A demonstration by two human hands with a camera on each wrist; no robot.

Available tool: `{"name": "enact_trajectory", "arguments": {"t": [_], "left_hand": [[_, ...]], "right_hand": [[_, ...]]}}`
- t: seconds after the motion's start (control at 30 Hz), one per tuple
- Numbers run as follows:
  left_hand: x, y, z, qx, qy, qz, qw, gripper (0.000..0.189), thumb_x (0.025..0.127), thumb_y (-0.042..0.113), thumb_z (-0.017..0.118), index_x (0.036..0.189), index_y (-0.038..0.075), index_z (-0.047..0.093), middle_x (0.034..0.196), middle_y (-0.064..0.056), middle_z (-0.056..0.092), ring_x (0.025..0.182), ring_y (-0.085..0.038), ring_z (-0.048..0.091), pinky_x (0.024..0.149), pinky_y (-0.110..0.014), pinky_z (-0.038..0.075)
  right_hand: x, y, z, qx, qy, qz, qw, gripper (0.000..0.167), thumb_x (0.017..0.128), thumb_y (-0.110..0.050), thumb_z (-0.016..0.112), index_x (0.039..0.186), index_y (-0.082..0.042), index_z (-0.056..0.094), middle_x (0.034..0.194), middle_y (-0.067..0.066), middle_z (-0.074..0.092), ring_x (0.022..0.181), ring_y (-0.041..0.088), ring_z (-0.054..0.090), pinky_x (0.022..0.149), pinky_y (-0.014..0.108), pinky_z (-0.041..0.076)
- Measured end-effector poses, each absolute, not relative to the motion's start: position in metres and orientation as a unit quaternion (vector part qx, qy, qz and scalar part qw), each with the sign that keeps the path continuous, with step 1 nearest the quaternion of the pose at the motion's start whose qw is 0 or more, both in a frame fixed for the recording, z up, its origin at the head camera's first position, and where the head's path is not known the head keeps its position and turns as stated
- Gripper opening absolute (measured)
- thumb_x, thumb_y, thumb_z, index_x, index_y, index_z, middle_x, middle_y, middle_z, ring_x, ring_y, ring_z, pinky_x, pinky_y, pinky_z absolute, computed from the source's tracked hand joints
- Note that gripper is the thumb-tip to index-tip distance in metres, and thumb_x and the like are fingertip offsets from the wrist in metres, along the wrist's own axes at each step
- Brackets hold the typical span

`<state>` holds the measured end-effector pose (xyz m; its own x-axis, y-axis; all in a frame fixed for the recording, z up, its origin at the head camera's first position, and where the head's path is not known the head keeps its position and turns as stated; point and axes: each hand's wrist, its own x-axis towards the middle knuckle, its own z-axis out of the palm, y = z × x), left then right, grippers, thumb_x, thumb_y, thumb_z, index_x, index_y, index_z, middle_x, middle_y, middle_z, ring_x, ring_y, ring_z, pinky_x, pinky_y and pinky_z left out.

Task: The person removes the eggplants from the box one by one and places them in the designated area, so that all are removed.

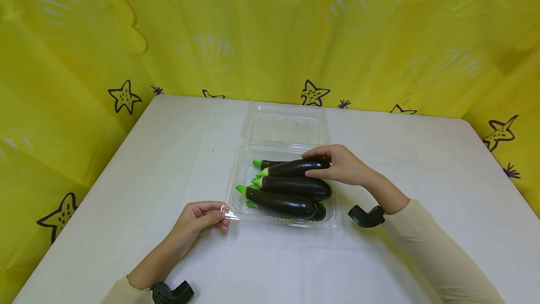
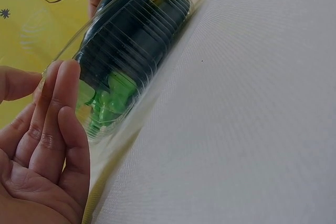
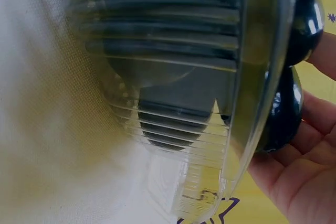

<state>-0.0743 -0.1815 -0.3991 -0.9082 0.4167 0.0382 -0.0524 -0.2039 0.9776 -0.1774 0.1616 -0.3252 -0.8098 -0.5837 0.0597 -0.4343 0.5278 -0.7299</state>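
A clear plastic clamshell container (image 1: 237, 168) lies on the white table with several dark purple eggplants in it, their green stems pointing left. At its front left corner, my left hand (image 1: 197, 222) pinches the clear rim between thumb and fingers; the left wrist view shows this thumb (image 2: 18, 83) against the fingertips. My right hand (image 1: 343, 165) grips the rounded end of an eggplant (image 1: 297, 167) near the back of the pile, thumb in front and fingers behind. Below it lie other eggplants (image 1: 280, 203). In the right wrist view, the right hand (image 3: 315, 171) is beyond the ribbed container wall (image 3: 173, 124).
The container's hinged lid (image 1: 284, 125) lies folded back toward the far table edge. A white cloth covers the table (image 1: 405, 158). A yellow curtain (image 1: 270, 22) printed with fish and starfish surrounds the back and sides. Each wrist wears a black camera (image 1: 366, 216).
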Motion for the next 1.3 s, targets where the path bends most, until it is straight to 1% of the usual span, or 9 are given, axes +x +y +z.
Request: {"name": "enact_trajectory", "arguments": {"t": [0.3, 0.5, 0.6, 0.77, 0.83, 0.93, 1.07, 1.17, 1.3], "left_hand": [[-0.075, -0.182, -0.401, 0.152, 0.608, 0.764, 0.152, 0.026, 0.089, -0.005, 0.051, 0.103, -0.027, 0.048, 0.079, -0.004, 0.067, 0.071, -0.014, 0.065, 0.069, -0.026, 0.054], [-0.074, -0.183, -0.401, 0.152, 0.609, 0.763, 0.152, 0.028, 0.089, -0.005, 0.050, 0.103, -0.029, 0.046, 0.080, -0.003, 0.067, 0.072, -0.013, 0.065, 0.069, -0.026, 0.054], [-0.074, -0.183, -0.401, 0.151, 0.610, 0.763, 0.152, 0.028, 0.089, -0.005, 0.050, 0.104, -0.029, 0.046, 0.080, -0.003, 0.067, 0.072, -0.013, 0.065, 0.070, -0.026, 0.054], [-0.075, -0.183, -0.402, 0.151, 0.609, 0.764, 0.150, 0.025, 0.089, -0.005, 0.050, 0.103, -0.026, 0.049, 0.080, -0.003, 0.067, 0.072, -0.013, 0.065, 0.069, -0.026, 0.054], [-0.075, -0.183, -0.402, 0.149, 0.609, 0.764, 0.150, 0.024, 0.089, -0.005, 0.050, 0.102, -0.025, 0.050, 0.080, -0.003, 0.067, 0.071, -0.013, 0.065, 0.069, -0.026, 0.054], [-0.075, -0.182, -0.402, 0.145, 0.609, 0.764, 0.154, 0.027, 0.089, -0.005, 0.051, 0.104, -0.026, 0.049, 0.080, -0.003, 0.067, 0.072, -0.013, 0.065, 0.070, -0.026, 0.054], [-0.075, -0.181, -0.402, 0.142, 0.610, 0.764, 0.156, 0.030, 0.089, -0.004, 0.051, 0.105, -0.029, 0.045, 0.080, -0.003, 0.067, 0.072, -0.013, 0.065, 0.070, -0.026, 0.054], [-0.075, -0.181, -0.402, 0.142, 0.611, 0.763, 0.154, 0.028, 0.089, -0.005, 0.051, 0.104, -0.028, 0.047, 0.080, -0.003, 0.067, 0.072, -0.013, 0.065, 0.069, -0.026, 0.054], [-0.075, -0.182, -0.402, 0.145, 0.610, 0.764, 0.152, 0.025, 0.089, -0.005, 0.051, 0.103, -0.025, 0.050, 0.080, -0.003, 0.067, 0.072, -0.013, 0.065, 0.069, -0.026, 0.054]], "right_hand": [[-0.181, 0.163, -0.326, -0.296, 0.865, -0.392, 0.099, 0.037, 0.076, -0.015, 0.076, 0.109, -0.002, 0.066, 0.102, 0.007, 0.066, 0.075, 0.016, 0.055, 0.062, 0.024, 0.047], [-0.180, 0.167, -0.318, -0.263, 0.853, -0.442, 0.090, 0.038, 0.076, -0.014, 0.075, 0.110, 0.001, 0.065, 0.102, 0.013, 0.065, 0.071, 0.016, 0.060, 0.057, 0.022, 0.047], [-0.178, 0.171, -0.314, -0.245, 0.850, -0.459, 0.081, 0.039, 0.077, -0.013, 0.075, 0.112, 0.001, 0.064, 0.105, 0.014, 0.064, 0.076, 0.017, 0.062, 0.060, 0.022, 0.048], [-0.175, 0.179, -0.316, -0.227, 0.853, -0.466, 0.066, 0.042, 0.077, -0.016, 0.075, 0.115, -0.001, 0.063, 0.109, 0.011, 0.063, 0.085, 0.017, 0.061, 0.066, 0.022, 0.050], [-0.173, 0.184, -0.317, -0.218, 0.849, -0.478, 0.061, 0.042, 0.078, -0.016, 0.074, 0.116, -0.001, 0.063, 0.110, 0.012, 0.063, 0.086, 0.017, 0.061, 0.067, 0.023, 0.051], [-0.168, 0.194, -0.318, -0.190, 0.844, -0.500, 0.046, 0.042, 0.079, -0.016, 0.073, 0.116, 0.000, 0.062, 0.107, 0.010, 0.064, 0.081, 0.017, 0.061, 0.065, 0.024, 0.052], [-0.159, 0.208, -0.318, -0.149, 0.832, -0.534, 0.029, 0.042, 0.080, -0.013, 0.072, 0.117, 0.003, 0.060, 0.100, 0.003, 0.066, 0.075, 0.013, 0.062, 0.064, 0.024, 0.054], [-0.154, 0.214, -0.318, -0.135, 0.819, -0.557, 0.029, 0.041, 0.081, -0.011, 0.071, 0.117, 0.004, 0.060, 0.099, -0.001, 0.066, 0.078, 0.011, 0.063, 0.066, 0.024, 0.054], [-0.147, 0.220, -0.320, -0.123, 0.809, -0.574, 0.021, 0.038, 0.082, -0.009, 0.070, 0.117, 0.001, 0.061, 0.100, -0.004, 0.066, 0.081, 0.010, 0.063, 0.067, 0.023, 0.053]]}}
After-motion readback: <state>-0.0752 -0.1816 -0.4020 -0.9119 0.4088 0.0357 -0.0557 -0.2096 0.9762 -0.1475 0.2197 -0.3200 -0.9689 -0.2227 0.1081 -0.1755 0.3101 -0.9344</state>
